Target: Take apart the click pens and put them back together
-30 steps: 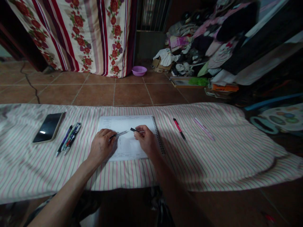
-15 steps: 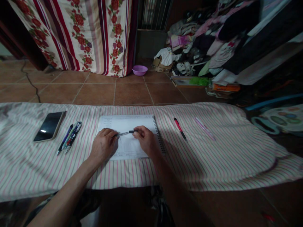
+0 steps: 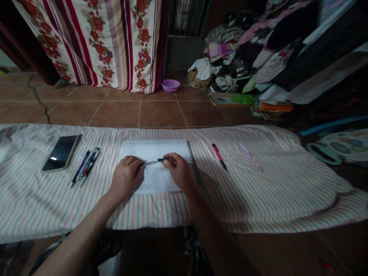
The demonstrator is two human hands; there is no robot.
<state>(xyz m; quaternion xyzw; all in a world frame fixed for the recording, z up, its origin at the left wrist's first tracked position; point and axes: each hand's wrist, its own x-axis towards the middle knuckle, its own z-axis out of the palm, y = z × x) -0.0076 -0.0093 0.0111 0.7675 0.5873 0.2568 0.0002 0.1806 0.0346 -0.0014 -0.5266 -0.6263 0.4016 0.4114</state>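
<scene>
A spiral notebook lies open on a pink-striped cloth. Both my hands rest on its page. My left hand is closed round the barrel of a pen. My right hand pinches the pen's dark cap, which sits on the pen's end. The pen lies almost level between the two hands, just above the paper.
A black phone and a bunch of several pens lie left of the notebook. A red pen and a pink pen lie to its right. Beyond the cloth are floor tiles, a purple bowl and piled clothes.
One second ago the cap was apart from the pen in my right hand. The hands have come together and the cap now meets the pen's end.
</scene>
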